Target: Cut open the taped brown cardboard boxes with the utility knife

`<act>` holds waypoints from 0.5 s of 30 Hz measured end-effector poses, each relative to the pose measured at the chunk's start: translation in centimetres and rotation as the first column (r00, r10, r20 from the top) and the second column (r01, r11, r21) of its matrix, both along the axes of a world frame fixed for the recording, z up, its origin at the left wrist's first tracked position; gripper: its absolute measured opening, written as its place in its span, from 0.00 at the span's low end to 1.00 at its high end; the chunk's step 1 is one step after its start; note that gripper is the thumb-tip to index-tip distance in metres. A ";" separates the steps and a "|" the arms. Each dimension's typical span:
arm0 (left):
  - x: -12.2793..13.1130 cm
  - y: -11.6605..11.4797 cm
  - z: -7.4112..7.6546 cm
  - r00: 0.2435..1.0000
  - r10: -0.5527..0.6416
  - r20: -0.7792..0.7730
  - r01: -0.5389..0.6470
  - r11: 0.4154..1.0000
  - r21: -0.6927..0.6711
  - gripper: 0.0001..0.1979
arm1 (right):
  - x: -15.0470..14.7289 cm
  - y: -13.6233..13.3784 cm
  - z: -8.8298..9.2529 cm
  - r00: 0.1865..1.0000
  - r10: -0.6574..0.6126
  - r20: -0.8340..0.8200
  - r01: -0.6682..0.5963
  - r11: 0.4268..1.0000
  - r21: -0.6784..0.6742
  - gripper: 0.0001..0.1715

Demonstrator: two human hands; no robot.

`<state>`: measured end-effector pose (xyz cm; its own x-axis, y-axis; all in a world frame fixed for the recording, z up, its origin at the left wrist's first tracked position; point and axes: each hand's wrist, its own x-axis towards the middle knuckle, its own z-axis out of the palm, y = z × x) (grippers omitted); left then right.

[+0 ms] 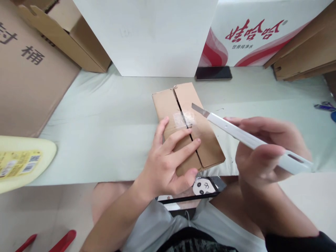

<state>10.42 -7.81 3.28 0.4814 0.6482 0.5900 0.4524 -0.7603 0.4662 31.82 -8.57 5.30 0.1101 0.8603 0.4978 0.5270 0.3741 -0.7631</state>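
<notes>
Pale green and covered with cloth, the counter (110, 122) is right in front of me. On it, near my edge, lies a flat, brown cardboard box (210, 143), turned a bit crooked. My left grip (168, 162) rests on it with fingers spread wide, pressing down on top, thumb by the near end. My right grip (270, 150) is closed around a thin cutter knife with a white handle (238, 134), and its bare gray metal blade (200, 110) points over the box.

I think the box is light and a bit stiff, but its thin flaps could bend if I push hard. It could slide on the cloth, so the long sides are good to hold, away from the blade. The knife looks light and smooth, best held by the handle only.

A dark gap runs down the middle of the box, with a shiny patch of clear tape (180, 120) across it. I can't tell if the tape is cut all the way, and I can't see what is inside.

At the back stand a big plain white box (154, 38) and a white box with red writing (252, 49); small words on that one say drinking water. I can't see into either. A flat black phone (214, 73) lies by them.
</notes>
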 end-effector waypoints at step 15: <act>0.2 -0.1 0.4 0.999 0.002 -0.047 -0.004 0.999 -0.036 0.23 | 0.1 0.6 -0.3 0.991 0.114 -0.064 -0.109 0.991 0.074 0.15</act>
